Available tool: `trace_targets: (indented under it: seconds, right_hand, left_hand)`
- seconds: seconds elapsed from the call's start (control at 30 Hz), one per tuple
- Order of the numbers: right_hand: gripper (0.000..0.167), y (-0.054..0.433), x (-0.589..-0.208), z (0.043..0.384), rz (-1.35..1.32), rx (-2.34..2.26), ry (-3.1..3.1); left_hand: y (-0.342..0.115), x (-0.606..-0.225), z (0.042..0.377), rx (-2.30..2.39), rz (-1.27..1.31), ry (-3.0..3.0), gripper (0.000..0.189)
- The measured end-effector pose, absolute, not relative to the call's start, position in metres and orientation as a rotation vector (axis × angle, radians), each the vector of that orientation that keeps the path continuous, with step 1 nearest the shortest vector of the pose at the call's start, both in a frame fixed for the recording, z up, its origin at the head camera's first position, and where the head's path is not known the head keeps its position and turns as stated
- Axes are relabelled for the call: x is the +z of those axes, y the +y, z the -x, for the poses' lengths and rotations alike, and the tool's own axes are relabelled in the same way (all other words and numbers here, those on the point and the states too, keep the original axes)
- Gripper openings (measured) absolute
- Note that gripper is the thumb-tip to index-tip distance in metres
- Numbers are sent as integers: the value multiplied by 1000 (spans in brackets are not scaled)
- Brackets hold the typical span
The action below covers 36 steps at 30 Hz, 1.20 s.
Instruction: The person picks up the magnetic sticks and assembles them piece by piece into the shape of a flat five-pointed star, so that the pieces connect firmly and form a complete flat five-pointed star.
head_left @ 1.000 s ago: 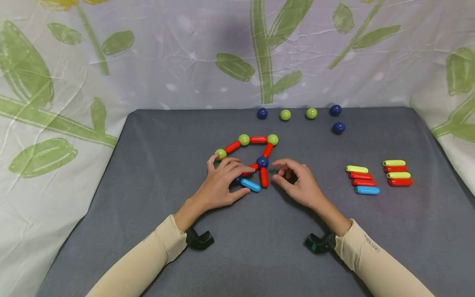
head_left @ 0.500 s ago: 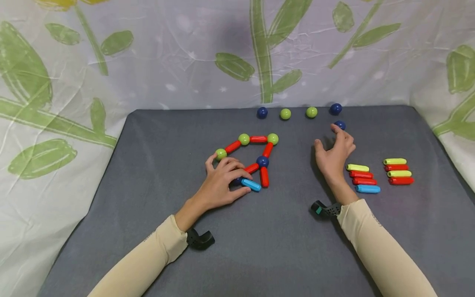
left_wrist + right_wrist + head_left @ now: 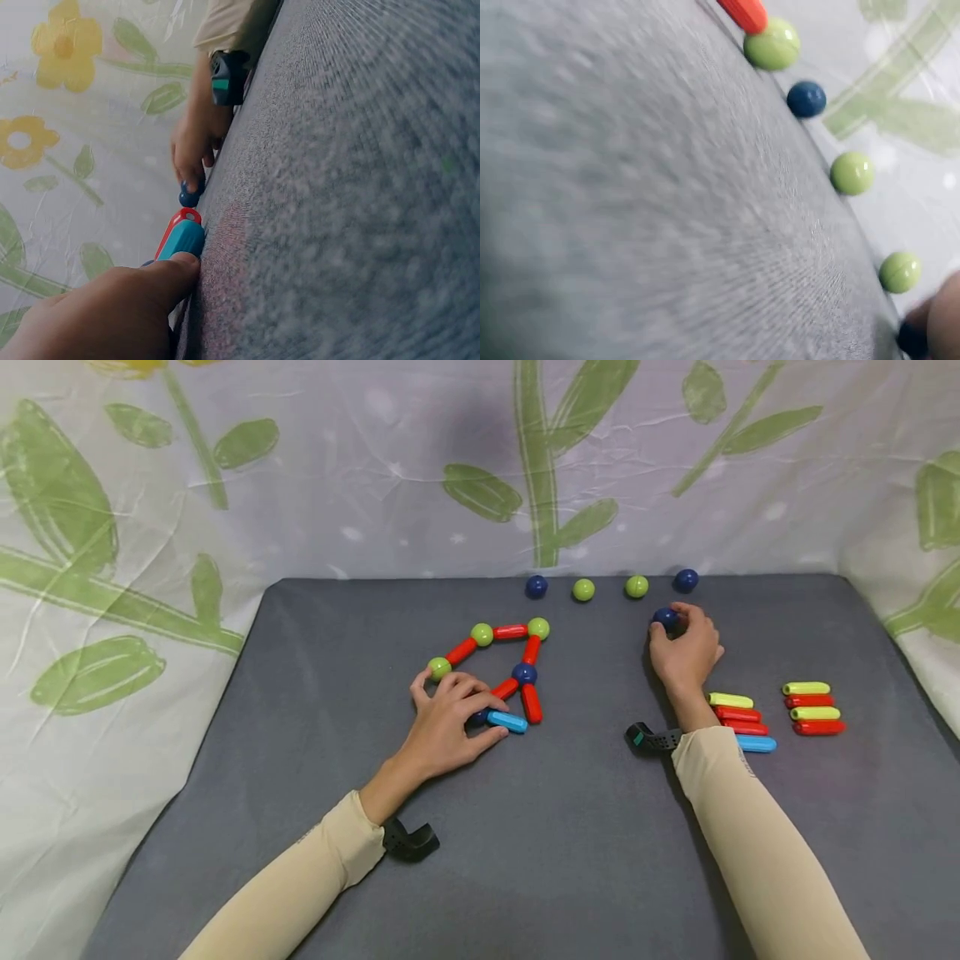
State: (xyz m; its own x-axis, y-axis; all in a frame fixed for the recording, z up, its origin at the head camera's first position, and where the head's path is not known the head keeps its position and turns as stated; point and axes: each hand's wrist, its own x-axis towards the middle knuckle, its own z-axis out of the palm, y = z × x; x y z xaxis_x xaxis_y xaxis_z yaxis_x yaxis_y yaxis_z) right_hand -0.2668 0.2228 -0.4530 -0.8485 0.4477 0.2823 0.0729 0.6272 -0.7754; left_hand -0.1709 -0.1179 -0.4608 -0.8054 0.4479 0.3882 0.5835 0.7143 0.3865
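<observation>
In the head view my left hand (image 3: 447, 724) bends over the near-left part of a linked figure of red rods (image 3: 461, 651) and balls. Its index finger and thumb lie on either side of a light blue rod (image 3: 507, 722) joined to a dark blue ball (image 3: 476, 718), mostly hidden under the fingers. The outer fingers reach a green ball (image 3: 439, 668). Another dark blue ball (image 3: 524, 673) joins three red rods on the figure's right. Farther right, my right hand (image 3: 685, 649) pinches a loose dark blue ball (image 3: 664, 619), also visible in the left wrist view.
Along the table's (image 3: 570, 827) back edge stand loose balls, including a green ball (image 3: 637, 587) and a dark blue ball (image 3: 686, 580). At right lie two stacks of rods, with a yellow rod (image 3: 806, 688) topping one; my right wrist partly covers the nearer stack.
My right hand has moved from beside the figure to the back right and taken hold of a dark blue ball, shifting it left. The figure has slid slightly left and away under my left hand.
</observation>
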Motion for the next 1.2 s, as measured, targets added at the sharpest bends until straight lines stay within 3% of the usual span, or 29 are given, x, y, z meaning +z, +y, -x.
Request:
trace_targets:
  seconds: [0.23, 0.57, 0.97, 1.2]
  right_hand:
    - [38, 209, -458, 250, -76, 1167, -2547]
    - [34, 178, -458, 199, -636, 1308, -2604]
    - [36, 154, -459, 172, -994, 1342, -2557]
    - [42, 146, -457, 166, -1018, 1233, -2573]
  left_hand:
    - [-117, -461, 171, -726, 802, -2656, 20]
    - [-117, -460, 171, -728, 807, -2659, 21]
    - [-117, -461, 173, -723, 801, -2664, 20]
    - [-118, -461, 172, -737, 851, -2656, 22]
